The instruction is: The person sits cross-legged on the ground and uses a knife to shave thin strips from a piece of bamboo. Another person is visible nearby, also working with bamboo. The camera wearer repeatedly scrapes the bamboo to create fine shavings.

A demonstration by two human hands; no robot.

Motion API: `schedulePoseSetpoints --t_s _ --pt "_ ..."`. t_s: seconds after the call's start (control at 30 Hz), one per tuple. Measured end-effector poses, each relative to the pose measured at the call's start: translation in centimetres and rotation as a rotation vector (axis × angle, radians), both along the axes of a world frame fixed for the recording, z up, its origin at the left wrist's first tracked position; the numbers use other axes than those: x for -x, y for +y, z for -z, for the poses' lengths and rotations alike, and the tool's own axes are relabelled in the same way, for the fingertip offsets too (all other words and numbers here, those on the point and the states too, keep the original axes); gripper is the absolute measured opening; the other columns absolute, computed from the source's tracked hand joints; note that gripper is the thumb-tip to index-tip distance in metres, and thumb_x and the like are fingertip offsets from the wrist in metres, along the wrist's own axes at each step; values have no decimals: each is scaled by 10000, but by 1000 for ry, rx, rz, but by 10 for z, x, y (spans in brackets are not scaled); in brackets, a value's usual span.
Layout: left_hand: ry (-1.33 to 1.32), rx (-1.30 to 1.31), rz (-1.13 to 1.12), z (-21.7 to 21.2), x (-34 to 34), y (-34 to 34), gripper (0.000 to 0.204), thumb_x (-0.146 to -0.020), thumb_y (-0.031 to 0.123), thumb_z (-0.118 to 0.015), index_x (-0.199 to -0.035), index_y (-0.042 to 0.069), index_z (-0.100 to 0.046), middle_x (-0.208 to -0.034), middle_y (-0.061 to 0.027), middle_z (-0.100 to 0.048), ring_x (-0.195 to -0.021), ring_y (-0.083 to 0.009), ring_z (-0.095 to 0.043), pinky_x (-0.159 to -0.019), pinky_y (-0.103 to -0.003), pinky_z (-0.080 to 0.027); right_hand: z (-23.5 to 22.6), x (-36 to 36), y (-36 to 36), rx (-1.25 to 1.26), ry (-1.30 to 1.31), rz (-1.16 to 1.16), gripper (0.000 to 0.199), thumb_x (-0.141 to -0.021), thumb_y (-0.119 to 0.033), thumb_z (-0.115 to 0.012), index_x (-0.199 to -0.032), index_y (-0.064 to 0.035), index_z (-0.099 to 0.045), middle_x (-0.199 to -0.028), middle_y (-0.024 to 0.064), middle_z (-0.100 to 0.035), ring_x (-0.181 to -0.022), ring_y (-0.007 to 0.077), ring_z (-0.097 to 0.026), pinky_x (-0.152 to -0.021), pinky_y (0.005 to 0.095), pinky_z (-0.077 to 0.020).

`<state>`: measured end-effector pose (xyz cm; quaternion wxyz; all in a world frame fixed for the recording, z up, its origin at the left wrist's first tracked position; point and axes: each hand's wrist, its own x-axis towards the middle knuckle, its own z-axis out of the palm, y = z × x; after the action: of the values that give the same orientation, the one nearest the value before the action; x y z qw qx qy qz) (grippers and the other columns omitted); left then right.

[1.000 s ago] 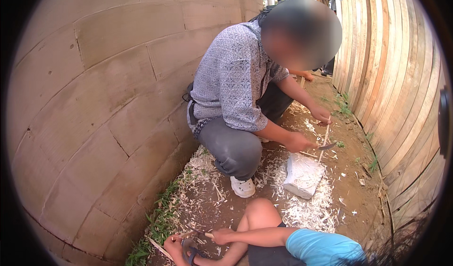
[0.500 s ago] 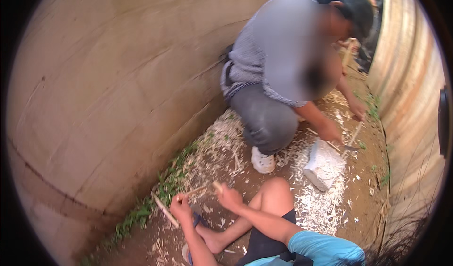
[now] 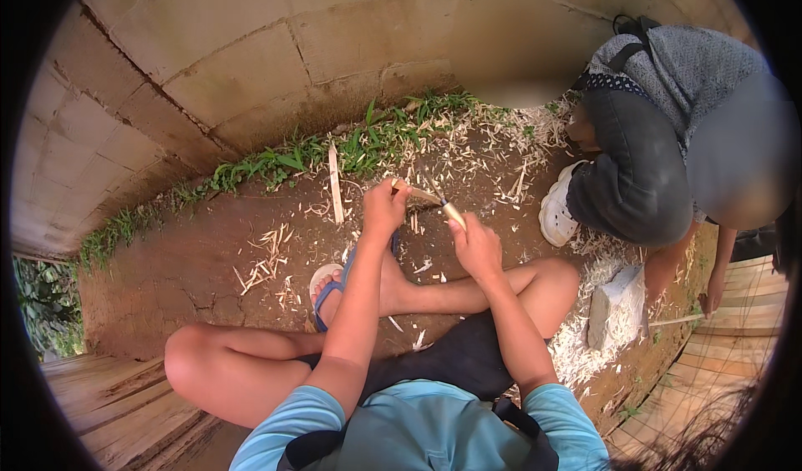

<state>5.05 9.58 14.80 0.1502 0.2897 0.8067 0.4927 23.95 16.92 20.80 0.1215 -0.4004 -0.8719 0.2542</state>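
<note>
In front of my crossed legs, my left hand (image 3: 383,209) is closed on the near end of a pale wooden stick (image 3: 420,193). My right hand (image 3: 477,246) grips the light-coloured handle of a knife (image 3: 453,213). Its narrow dark blade points up and away from me and crosses the far end of the stick. Whether the edge bites into the wood is too small to tell. Below my hands, my foot wears a blue flip-flop (image 3: 324,291).
A flat wood strip (image 3: 335,183) and scattered shavings (image 3: 269,258) lie on the dirt. Grass (image 3: 368,147) lines the block wall (image 3: 251,70). At the right a co-worker (image 3: 639,166) squats beside a whitish block (image 3: 616,308) amid a shavings pile. Wooden boards (image 3: 125,404) stand at lower left.
My view has swung left and down, so the co-worker now sits at the right edge. The knife is now plainly visible in my right hand, meeting the stick in my left.
</note>
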Motion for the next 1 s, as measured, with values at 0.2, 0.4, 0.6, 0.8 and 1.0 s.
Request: schedulePoseSetpoints --t_s 0.2,0.4,0.6,0.8,1.0 --pt "-7 -111 67 -7 -8 5 141 -854 159 -704 -925 38 -692 -724 -144 -673 -627 -227 -646 -601 -339 -485 -1 -11 5 50 371 137 389 -995 -356 -476 -1165 -6 -499 -764 244 -618 -746 444 -630 -627 474 -474" --pt "99 -157 140 -19 -11 7 133 -849 161 -703 -914 46 -687 -697 -160 -655 -600 -285 -634 -586 -353 -485 -4 -24 -1 107 -114 11 375 -981 -330 -505 -1158 1 -494 -763 228 -632 -744 449 -632 -654 506 -476" --pt "95 -158 168 -15 -15 9 148 -843 172 -708 -929 54 -688 -688 -140 -660 -587 -261 -646 -570 -343 -494 27 -9 -19 82 -123 44 412 -986 -403 -442 -1117 -14 -479 -836 265 -667 -762 447 -657 -650 556 -495" --pt "77 -172 157 -17 -8 6 196 -868 200 -680 -981 42 -655 -754 -151 -672 -675 -264 -659 -639 -350 -498 26 7 -21 188 -378 63 380 -984 -403 -433 -1056 -31 -465 -826 280 -662 -807 473 -648 -719 574 -495" --pt "-12 -335 14 -21 -27 21 242 -916 264 -624 -946 24 -628 -841 -169 -624 -774 -349 -607 -705 -416 -483 48 -8 -15 208 -235 35 393 -978 -415 -457 -1048 -30 -492 -793 269 -660 -782 454 -654 -692 550 -491"
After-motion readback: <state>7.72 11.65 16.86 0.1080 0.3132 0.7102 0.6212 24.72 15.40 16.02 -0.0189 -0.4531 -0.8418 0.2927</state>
